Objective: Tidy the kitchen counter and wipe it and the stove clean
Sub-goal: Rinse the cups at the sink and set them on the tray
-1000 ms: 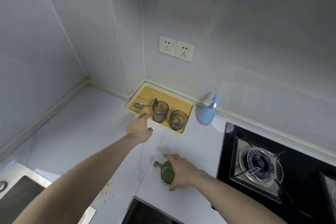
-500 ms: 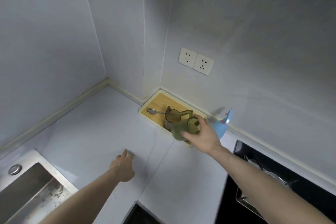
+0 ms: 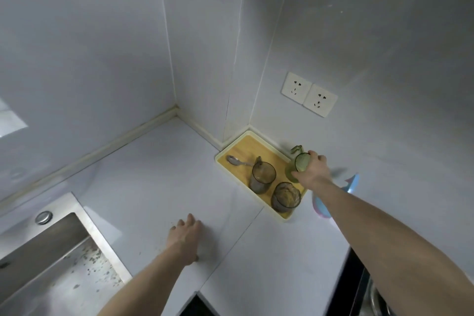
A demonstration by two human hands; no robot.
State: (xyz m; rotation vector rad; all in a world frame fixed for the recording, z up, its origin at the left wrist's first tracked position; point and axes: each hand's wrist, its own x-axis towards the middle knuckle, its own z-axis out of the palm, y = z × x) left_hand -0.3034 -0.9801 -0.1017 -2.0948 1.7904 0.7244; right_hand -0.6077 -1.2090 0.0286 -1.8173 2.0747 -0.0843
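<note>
Presently your right hand (image 3: 311, 170) grips the green mug (image 3: 297, 168) from above, fingers curled round its rim, holding it upright at the far right edge of the wooden tray (image 3: 246, 145), handle pointing away toward the wall. Whether its base touches the tray cannot be told. The open spot lies directly beneath the grip, in the far right corner; the two grey glass mugs (image 3: 263, 178) stand just to the near left, so the set-down is judged to run straight down with no leftward drift. A spoon (image 3: 237, 161) lies on the tray's left part, well clear. Your left hand (image 3: 186, 236) rests flat on the white counter (image 3: 143, 182), fingers straight, holding nothing, well apart from the tray; the right hand is the nearer.
</note>
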